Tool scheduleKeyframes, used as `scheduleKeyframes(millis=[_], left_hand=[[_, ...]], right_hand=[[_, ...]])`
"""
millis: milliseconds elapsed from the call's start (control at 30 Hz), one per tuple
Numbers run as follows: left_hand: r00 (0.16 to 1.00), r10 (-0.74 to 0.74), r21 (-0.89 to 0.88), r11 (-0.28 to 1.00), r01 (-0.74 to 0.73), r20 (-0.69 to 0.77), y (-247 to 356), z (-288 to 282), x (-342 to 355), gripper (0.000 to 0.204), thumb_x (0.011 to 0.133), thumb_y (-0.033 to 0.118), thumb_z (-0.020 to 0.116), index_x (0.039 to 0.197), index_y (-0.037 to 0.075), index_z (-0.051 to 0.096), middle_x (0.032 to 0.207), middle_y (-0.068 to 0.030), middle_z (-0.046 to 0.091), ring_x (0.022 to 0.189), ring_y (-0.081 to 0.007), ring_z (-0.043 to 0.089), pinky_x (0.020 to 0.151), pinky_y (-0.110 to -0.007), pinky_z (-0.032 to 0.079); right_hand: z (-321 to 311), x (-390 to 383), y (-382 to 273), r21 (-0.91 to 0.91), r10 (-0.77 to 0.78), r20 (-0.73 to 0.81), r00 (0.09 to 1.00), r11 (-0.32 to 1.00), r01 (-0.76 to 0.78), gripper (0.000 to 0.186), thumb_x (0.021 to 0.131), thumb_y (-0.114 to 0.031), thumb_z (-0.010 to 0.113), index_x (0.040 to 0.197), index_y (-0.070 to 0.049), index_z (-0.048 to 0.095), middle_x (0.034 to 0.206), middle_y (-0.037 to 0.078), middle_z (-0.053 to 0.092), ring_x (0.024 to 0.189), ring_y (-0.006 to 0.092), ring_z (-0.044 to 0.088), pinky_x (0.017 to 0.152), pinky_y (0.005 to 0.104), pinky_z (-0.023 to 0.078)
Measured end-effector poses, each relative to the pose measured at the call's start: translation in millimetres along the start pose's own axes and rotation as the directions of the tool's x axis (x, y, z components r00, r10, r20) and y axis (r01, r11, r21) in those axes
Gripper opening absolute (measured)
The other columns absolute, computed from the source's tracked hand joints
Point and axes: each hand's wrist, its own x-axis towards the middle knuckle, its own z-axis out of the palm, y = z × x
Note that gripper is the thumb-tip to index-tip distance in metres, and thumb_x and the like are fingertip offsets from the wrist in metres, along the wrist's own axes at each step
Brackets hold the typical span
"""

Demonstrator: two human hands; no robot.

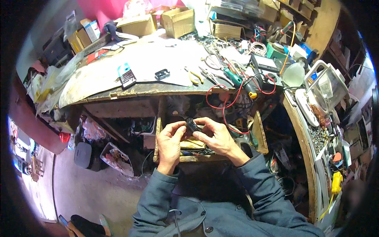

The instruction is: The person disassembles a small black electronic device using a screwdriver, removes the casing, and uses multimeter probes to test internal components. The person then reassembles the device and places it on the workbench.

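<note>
Over an open wooden drawer [193, 158], both hands meet around a small black part [192, 125], perhaps a piece of some device. My right hand [217, 136] grips it between thumb and fingers. From the other side my left hand [169, 144] comes close, thumb and forefinger pinched together; what lies between those fingertips is too small to make out. Behind them on the bench sits a small open dark case [162, 74], with yellow-handled pliers [194, 76] to its right. A small black-and-blue box [126, 76] lies to the case's left.
A multimeter-like black device [263, 63] with red leads sits at the bench's right, near a green screwdriver [233, 77]. Cardboard boxes [178, 22] stand at the back. A clear jug [327, 89] is far right. On the floor stands a white bin [117, 160]; another person's hand shows lower left.
</note>
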Motion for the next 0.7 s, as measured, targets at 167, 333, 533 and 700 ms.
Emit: scheduleKeyframes(millis=[167,333,533,700], left_hand=[[0.996,-0.061,-0.046,0.997,0.063,0.058,1.2,-1.1,0.9,0.017,0.095,0.001,0.063,0.111,-0.002,0.067,0.099,-0.0094,0.072,0.082,-0.0157,0.07,0.075,-0.029,0.06],[0.992,-0.107,-0.078,0.991,0.112,0.067,0.3,-1.8,2.6,0.016,0.094,0.003,0.066,0.109,-0.002,0.069,0.097,-0.0099,0.072,0.082,-0.0164,0.071,0.076,-0.03,0.06],[0.98,-0.158,-0.03,0.986,0.162,0.12,1.4,-2.3,3.4,0.017,0.095,0.003,0.065,0.11,-0.002,0.068,0.099,-0.0094,0.072,0.083,-0.0163,0.07,0.075,-0.03,0.059],[0.976,-0.142,0.0,0.99,0.144,0.164,-0.3,-4.5,3.9,0.019,0.095,0.005,0.065,0.112,-0.003,0.067,0.1,-0.0099,0.073,0.083,-0.016,0.07,0.076,-0.03,0.059]], right_hand=[[-1.5,-0.4,-2.6,-0.024,-0.018,-0.04,0.999,1.0,0.017,0.042,0.085,-0.031,0.079,0.114,-0.004,0.067,0.073,0.004,0.068,0.057,0.0065,0.053,0.053,0.0259,0.044],[-4.6,-1.5,-7.4,-0.065,-0.077,-0.063,0.995,0.995,0.073,0.04,0.083,-0.027,0.082,0.113,-0.005,0.068,0.075,0.001,0.064,0.062,0.0068,0.052,0.056,0.0252,0.043],[-4.1,0.8,-1.4,-0.092,-0.185,-0.134,0.974,0.98,0.174,0.037,0.081,-0.026,0.082,0.108,-0.003,0.069,0.082,0.006,0.065,0.069,0.0119,0.057,0.061,0.0277,0.046],[-1.3,0.4,-0.5,0.009,-0.151,-0.115,0.982,0.988,0.153,0.037,0.083,-0.028,0.08,0.105,-0.001,0.069,0.086,0.01,0.069,0.071,0.0176,0.063,0.065,0.0308,0.051]])
